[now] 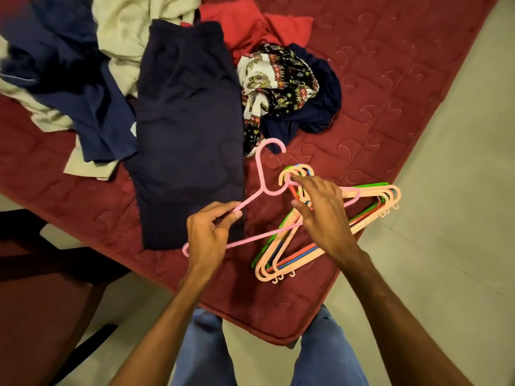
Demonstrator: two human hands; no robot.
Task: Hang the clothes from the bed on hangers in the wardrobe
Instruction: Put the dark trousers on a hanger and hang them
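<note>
Both forearms reach in from the bottom of the frame, over the near corner of the bed [390,65]. The left grip [207,232] is turned palm-in, with thumb and curled fingers pinching one shoulder bar of the pink hanger [260,168]. That hanger is tipped with its hook pointing away toward the clothes (its lower corner pokes out just left of the wrist).

The right grip [320,215] sits palm-down on top of the hanger stack [373,217]. Its fingers are spread and fairly straight, the forefinger tip is touching the bunched hooks, and the thumb sticks out apart from it. The pink hanger's far end runs under this hand, and I can't tell whether it's held there.

The clothes are all on the bed. The navy trousers [189,121] lie flat just left of the pink hanger, with a printed cloth [276,79] crumpled beside them. A red garment [242,20], a cream garment [133,26] and a blue garment [92,107] are piled further back. The stack is peach, green, red and blue plastic, lying near the bed's edge by the pale floor [459,218].
</note>
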